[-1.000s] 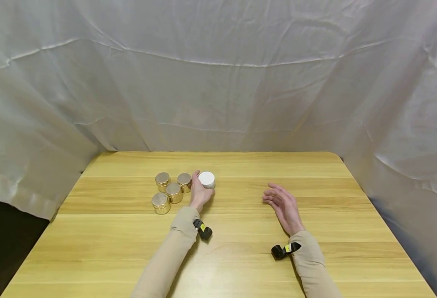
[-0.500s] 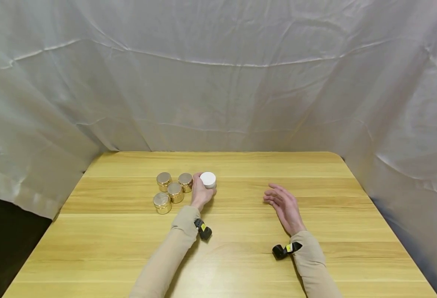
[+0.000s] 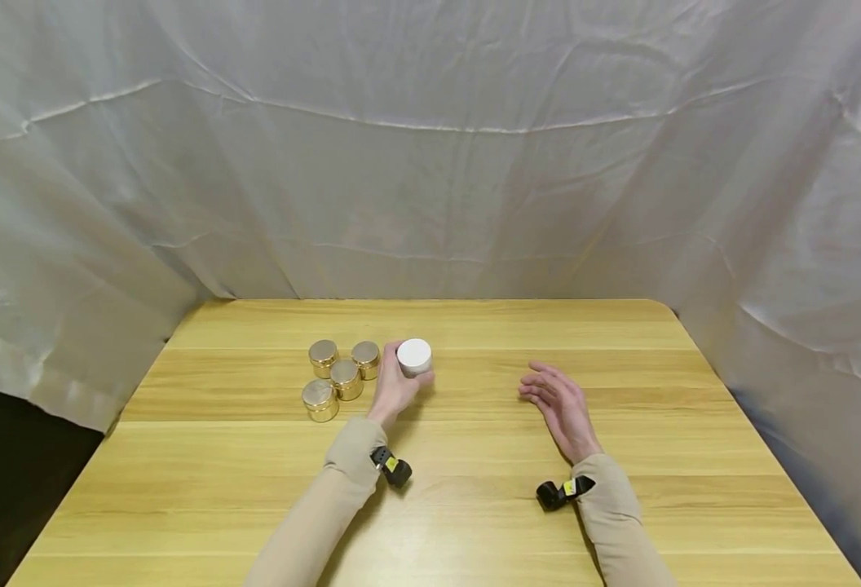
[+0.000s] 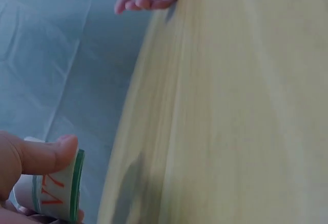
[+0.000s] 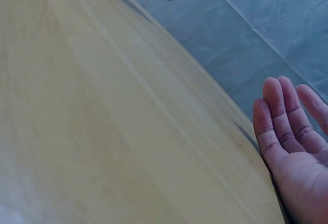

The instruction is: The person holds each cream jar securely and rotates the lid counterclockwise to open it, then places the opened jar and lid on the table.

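My left hand (image 3: 394, 393) grips a small round jar (image 3: 414, 355) with a white lid, thumb on the near side. Seen from the left wrist, the jar (image 4: 57, 196) lies sideways in that view, with a green-edged base and a red handwritten mark on its side. A shadow falls on the tabletop apart from it, so the jar is held above the wood. My right hand (image 3: 558, 408) lies at the right with nothing in it, fingers loosely extended; the right wrist view shows its palm (image 5: 305, 175) and slightly bent fingers.
Several gold-lidded jars (image 3: 346, 379) stand grouped just left of my left hand. The wooden table (image 3: 474, 497) ends at a grey cloth curtain (image 3: 430, 196) behind and at both sides. Each wrist carries a small black camera (image 3: 399, 473).
My left hand has closed around the white-lidded jar and raised it from the table, shifting slightly right and nearer. The right hand stays in place.
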Available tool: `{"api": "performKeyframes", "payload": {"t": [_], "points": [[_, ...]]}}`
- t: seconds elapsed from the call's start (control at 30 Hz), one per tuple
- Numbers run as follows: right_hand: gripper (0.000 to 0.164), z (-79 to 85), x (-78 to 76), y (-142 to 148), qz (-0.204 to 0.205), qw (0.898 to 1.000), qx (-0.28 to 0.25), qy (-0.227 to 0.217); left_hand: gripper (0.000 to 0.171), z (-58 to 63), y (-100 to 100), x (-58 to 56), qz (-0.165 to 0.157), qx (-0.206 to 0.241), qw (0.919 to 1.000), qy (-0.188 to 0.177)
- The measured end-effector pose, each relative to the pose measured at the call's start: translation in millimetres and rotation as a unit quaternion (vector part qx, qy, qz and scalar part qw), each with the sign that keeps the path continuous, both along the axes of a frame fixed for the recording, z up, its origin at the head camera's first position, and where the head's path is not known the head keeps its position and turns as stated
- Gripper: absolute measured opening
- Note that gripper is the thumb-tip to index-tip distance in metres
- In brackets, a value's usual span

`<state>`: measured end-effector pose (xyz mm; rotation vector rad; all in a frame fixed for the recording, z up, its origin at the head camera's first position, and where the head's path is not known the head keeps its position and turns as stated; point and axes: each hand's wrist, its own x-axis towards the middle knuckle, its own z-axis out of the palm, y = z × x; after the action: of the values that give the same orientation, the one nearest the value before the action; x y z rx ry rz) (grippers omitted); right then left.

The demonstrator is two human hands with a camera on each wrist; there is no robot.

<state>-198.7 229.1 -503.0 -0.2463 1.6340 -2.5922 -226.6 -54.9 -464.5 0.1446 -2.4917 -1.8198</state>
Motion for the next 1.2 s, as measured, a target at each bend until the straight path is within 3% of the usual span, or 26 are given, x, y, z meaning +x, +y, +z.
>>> {"api": "performKeyframes", "payload": {"t": [0.17,0.33,0.6,0.83,1.03,1.2], "points": [[0.037,-0.4,0.3,0,0.001,1.000,-0.001,0.002,0.073,3.6,-4,12.8,-0.034,0.029,0.9989,0.014],[0.042,-0.5,0.2,0,0.002,1.000,-0.001,0.002,0.075,4.9,-6,24.7,-0.056,0.091,0.9941,0.016],[0.031,-1.4,0.0,0,0.003,1.000,-0.004,0.002,0.070,1.9,-8,39.2,-0.111,0.177,0.9770,0.042],[0.033,-1.0,-0.1,0,-0.007,1.000,-0.001,-0.007,0.077,-7.9,-7,46.8,-0.161,0.208,0.9632,0.055],[0.036,0.4,1.3,-1,-0.012,1.000,0.005,-0.015,0.085,-12.9,-3,52.5,-0.188,0.203,0.9599,0.045],[0.030,0.5,1.5,0,-0.004,1.000,0.002,-0.007,0.086,-18.5,-2,54.9,-0.219,0.240,0.9457,0.010]]}}
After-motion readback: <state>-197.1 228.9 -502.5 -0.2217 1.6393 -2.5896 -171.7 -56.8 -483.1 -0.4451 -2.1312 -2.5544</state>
